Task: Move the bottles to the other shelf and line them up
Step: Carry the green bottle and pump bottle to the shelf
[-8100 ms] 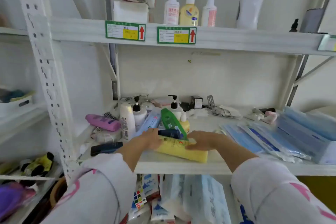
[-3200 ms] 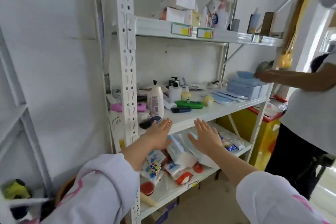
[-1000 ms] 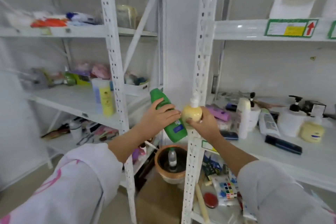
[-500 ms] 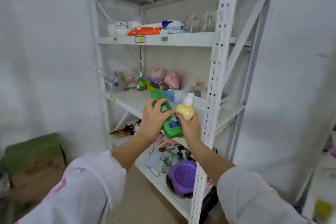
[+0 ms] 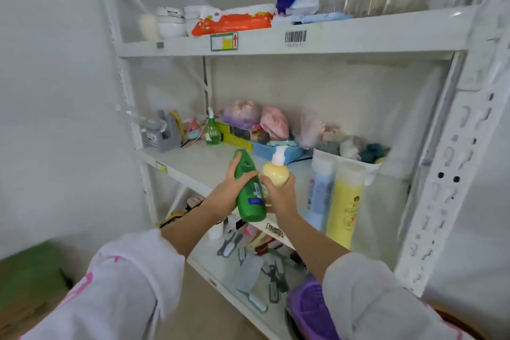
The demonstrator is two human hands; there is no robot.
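The left hand has its grip closed around one green bottle, the right hand around one yellow pump bottle, both above the middle shelf where two tall bottles stand upright side by side.

The left hand and right hand each hold a bottle before the middle shelf, side by side and touching: the flat bottle left, the pump bottle right. To their right two tall bottles stand together on the shelf's front. Behind them sits a tub; left of it a tray, then a spray bottle farther left at the back.
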